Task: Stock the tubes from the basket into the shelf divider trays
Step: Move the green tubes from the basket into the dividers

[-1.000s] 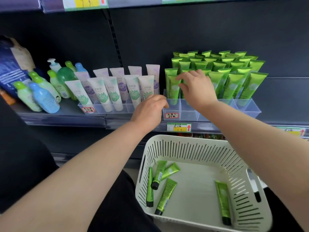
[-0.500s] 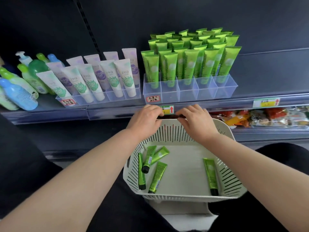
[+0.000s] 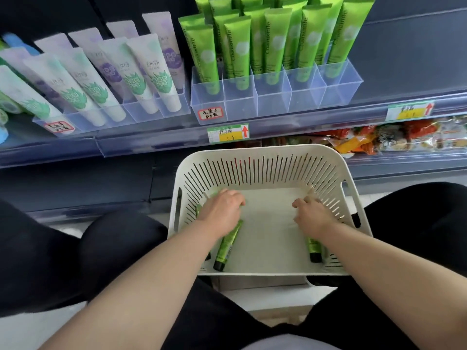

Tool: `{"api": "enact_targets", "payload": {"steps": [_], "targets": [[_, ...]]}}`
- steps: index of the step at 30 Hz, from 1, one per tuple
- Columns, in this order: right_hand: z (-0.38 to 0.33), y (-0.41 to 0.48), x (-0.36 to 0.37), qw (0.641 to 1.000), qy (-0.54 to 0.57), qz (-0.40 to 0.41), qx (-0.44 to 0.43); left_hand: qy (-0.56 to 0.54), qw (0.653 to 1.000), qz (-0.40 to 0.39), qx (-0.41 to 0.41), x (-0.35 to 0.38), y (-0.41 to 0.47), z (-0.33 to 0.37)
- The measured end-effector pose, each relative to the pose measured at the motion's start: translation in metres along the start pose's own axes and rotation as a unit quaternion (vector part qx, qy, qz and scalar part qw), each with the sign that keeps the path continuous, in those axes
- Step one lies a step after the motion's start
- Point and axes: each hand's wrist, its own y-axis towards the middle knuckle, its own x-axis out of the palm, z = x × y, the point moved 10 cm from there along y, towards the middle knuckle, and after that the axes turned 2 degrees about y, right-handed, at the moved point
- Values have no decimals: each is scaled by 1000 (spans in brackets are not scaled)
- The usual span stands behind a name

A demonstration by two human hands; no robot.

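A white slotted basket [image 3: 262, 157] sits between my knees below the shelf. Both my hands are inside it. My left hand [image 3: 222, 210] curls over green tubes at the basket's left side, and a green tip shows above its knuckles. Another green tube [image 3: 227, 246] lies loose just below that hand. My right hand [image 3: 313, 215] curls over a green tube [image 3: 314, 250] at the right side, whose black cap pokes out under my wrist. Above, a clear divider tray [image 3: 275, 99] holds rows of upright green tubes [image 3: 273, 41].
To the left a second clear tray holds white tubes with green and purple prints [image 3: 141, 72]. Price labels [image 3: 227, 133] line the shelf edge. Packaged snacks [image 3: 394, 137] fill the lower shelf at the right. My dark trouser legs flank the basket.
Both hands dropped from the shelf tray, past the basket's far rim, down onto the tubes inside. The view tilted down and moved closer.
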Motion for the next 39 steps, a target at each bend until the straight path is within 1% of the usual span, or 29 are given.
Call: {"api": "enact_targets", "payload": {"steps": [1,4,7,8,12,15,17,20,22,24,27,30,34,36,39], "targets": [[7,2,17,999,-3,-46,21,2,1000,-7,-7,10,-2,-1],[21,12,54,991,-27,-120,56,11,999,-33,-8,35,-8,-4],[23,18,66,984,-41,-157,67,5,999,-51,14,50,-13,-4],[23,20,66,984,-48,-158,62,-2,999,-52,13,52,-13,-6],[23,26,62,989,-35,-132,64,-38,998,-45,-20,57,-10,-14],[8,26,63,992,-32,-117,22,-57,996,-39,-49,58,-9,-19],[1,26,60,995,-39,-92,2,-62,995,-45,-64,61,-8,-23],[1,28,52,998,-33,-56,9,-61,993,-57,-80,64,-9,-28],[-1,29,55,997,-33,-72,7,-52,993,-66,-81,65,-10,-28],[-10,29,59,995,-42,-86,-14,-48,992,-73,-86,66,-11,-29],[-27,30,59,994,-65,-76,-55,-41,990,-82,-105,68,-9,-33],[-44,31,42,996,-28,-42,-71,-15,984,-122,-126,74,-10,-36],[-46,32,2,994,95,32,-53,36,971,-202,-122,88,-9,-29],[-41,30,-15,991,108,72,-45,61,960,-237,-138,99,-9,-27],[-31,29,-22,991,104,82,-33,72,949,-259,-167,111,-4,-25]]}}
